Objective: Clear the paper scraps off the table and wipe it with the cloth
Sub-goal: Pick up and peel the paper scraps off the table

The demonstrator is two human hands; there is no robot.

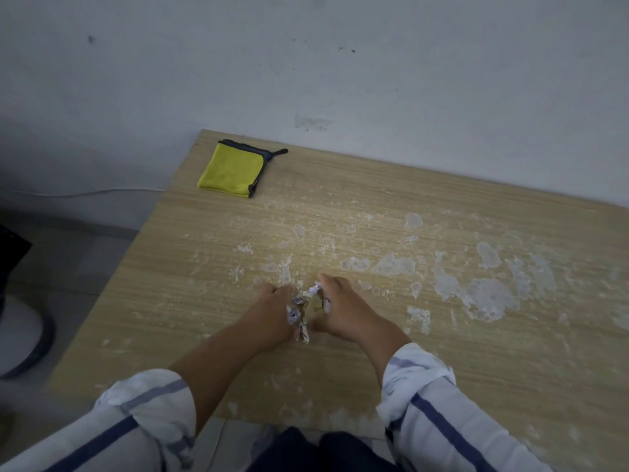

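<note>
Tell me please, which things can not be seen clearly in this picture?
- Paper scraps, head view: mostly covered by the left hand and right hand cupped around them, so their number and print are unreadable.
- Each hand's grip: fingers curl underneath, hidden.
- Cloth: folded, so its inner faces are hidden.
- Table: right side and part of the near side cut off by the frame.
- Dark object at the left edge: cropped, unidentifiable.

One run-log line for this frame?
stage: gathering scraps | left hand + right hand: cupped around paper scraps | cloth: folded, untouched, far-left corner | table: unwiped
</note>
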